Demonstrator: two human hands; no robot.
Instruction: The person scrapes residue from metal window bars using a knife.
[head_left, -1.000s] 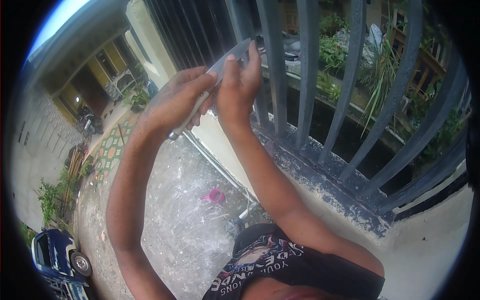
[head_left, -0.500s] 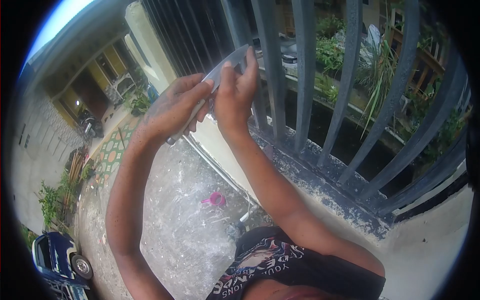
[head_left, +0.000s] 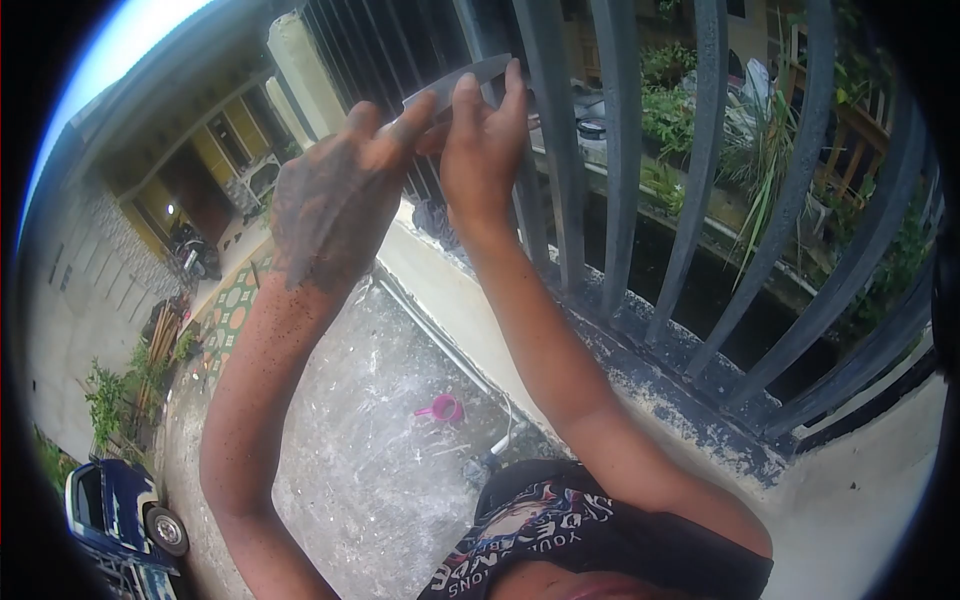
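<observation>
A knife (head_left: pixel 492 68) is held up in front of the dark metal bars, its grey blade pointing to the upper right. My left hand (head_left: pixel 345 195), back toward me and wrist bent, is closed around the knife; its handle is hidden behind that hand. Along the blade, my right hand (head_left: pixel 485 150) has its thumb against the flat and a finger at the tip. Its other fingers are mostly out of sight behind the palm.
A fence of metal bars (head_left: pixel 622 150) stands on a low wall (head_left: pixel 455 290) to the right. Below, a pink dipper (head_left: pixel 445 408) lies on the concrete floor (head_left: pixel 350 460) near a white pipe (head_left: pixel 440 348). A dark blue vehicle (head_left: pixel 118 510) stands at lower left, and plants grow beyond the bars.
Both hands have risen slightly with the knife. My left wrist has turned, showing the back of the hand and hiding the handle, and the blade lies closer to level.
</observation>
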